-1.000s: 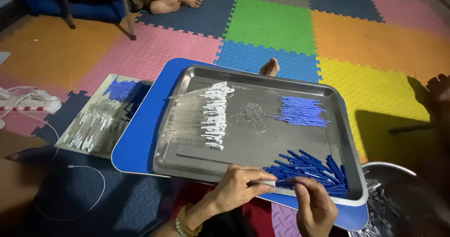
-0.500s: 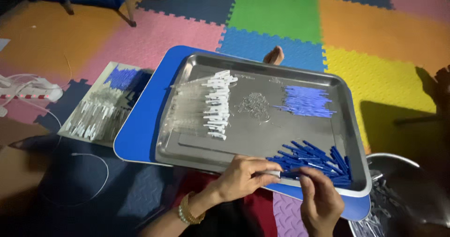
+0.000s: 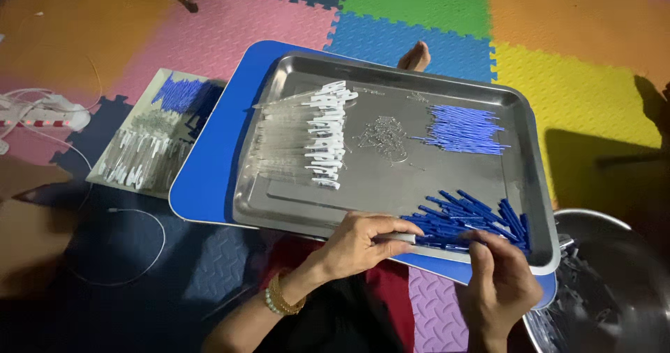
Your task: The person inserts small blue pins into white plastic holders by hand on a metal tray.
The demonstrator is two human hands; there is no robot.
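Pinching what looks like a slim pale tube [image 3: 398, 238] at the steel tray's [image 3: 391, 178] near rim, left hand [image 3: 363, 241] has stayed put while right hand's fingers [image 3: 481, 255] now press into the dark blue caps [image 3: 474, 220] just beyond them.

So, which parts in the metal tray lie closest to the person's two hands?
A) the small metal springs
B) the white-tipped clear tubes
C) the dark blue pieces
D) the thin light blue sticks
C: the left hand and right hand rest at the heap of dark blue pieces in the near corner of the metal tray.
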